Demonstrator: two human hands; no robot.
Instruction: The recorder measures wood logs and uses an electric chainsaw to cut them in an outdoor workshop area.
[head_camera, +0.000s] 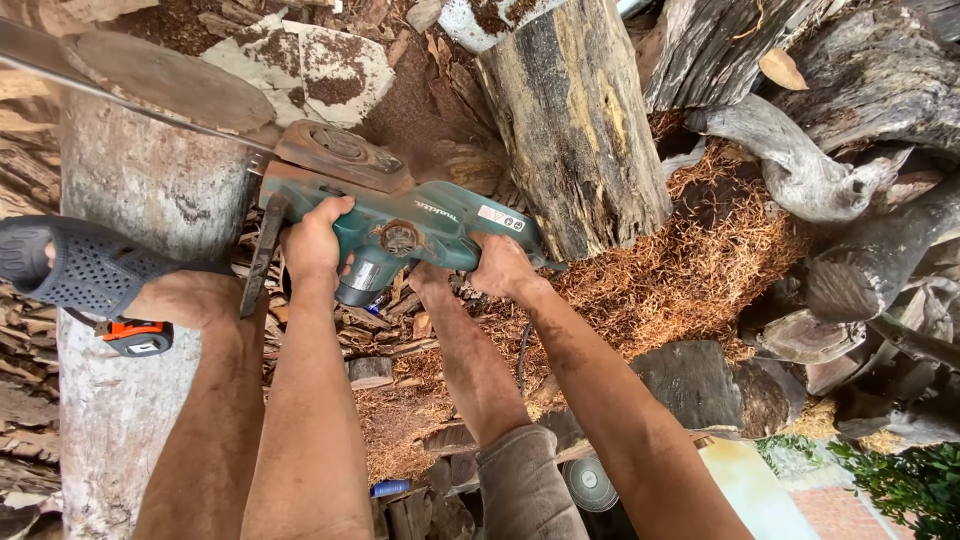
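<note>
One teal electric chainsaw with a rusty brown side cover (400, 215). Two bare hands on it: one left hand (318, 240) and one right hand (500, 265). One pale upright log under the saw bar (130, 200). One dark-barked cut log leaning behind (575, 120). One grey perforated shoe (75, 265). One orange-and-black tape measure (135, 337). One small blue cap on the ground (390, 488). One heap of orange-brown wood shavings (690, 260).
</note>
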